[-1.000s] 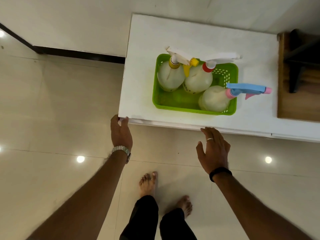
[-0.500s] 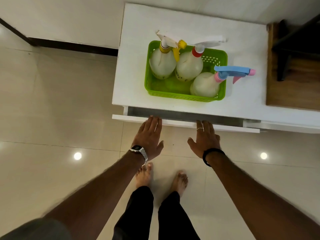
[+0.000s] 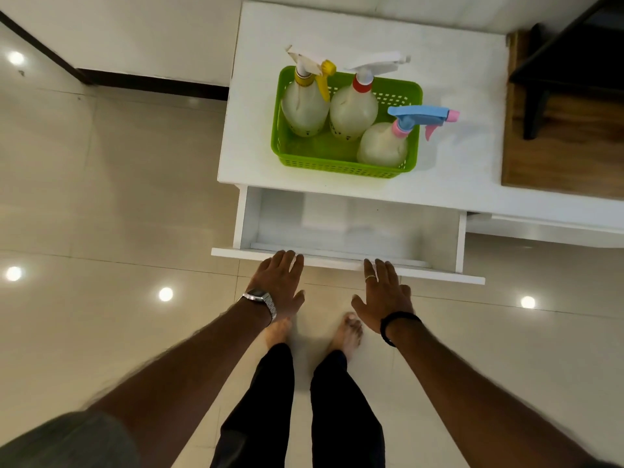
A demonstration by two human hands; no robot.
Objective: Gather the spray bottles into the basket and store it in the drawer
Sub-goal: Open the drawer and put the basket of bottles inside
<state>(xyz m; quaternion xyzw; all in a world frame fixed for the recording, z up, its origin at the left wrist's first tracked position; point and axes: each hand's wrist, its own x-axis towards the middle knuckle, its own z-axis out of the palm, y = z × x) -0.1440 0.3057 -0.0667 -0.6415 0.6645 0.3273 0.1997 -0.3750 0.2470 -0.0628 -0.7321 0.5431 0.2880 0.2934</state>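
Observation:
A green basket (image 3: 341, 168) stands on the white cabinet top (image 3: 462, 72) and holds three upright spray bottles: one with a yellow nozzle (image 3: 304, 106), one with a red collar (image 3: 353, 111), one with a blue and pink head (image 3: 381, 145). Below it the white drawer (image 3: 337, 224) is pulled out, and its inside looks bare. My left hand (image 3: 278, 285) and my right hand (image 3: 383, 295) both rest on the drawer front (image 3: 331, 260), fingertips hooked over its top edge.
A wooden surface (image 3: 557, 163) with a black frame (image 3: 540, 106) on it adjoins the cabinet on the right. My bare feet (image 3: 347, 332) stand on glossy beige floor tiles close to the drawer front. A wall with a dark skirting runs behind on the left.
The drawer has slid from shut to well out toward me. Both hands moved onto its front edge and came back with it. The basket and bottles stayed put.

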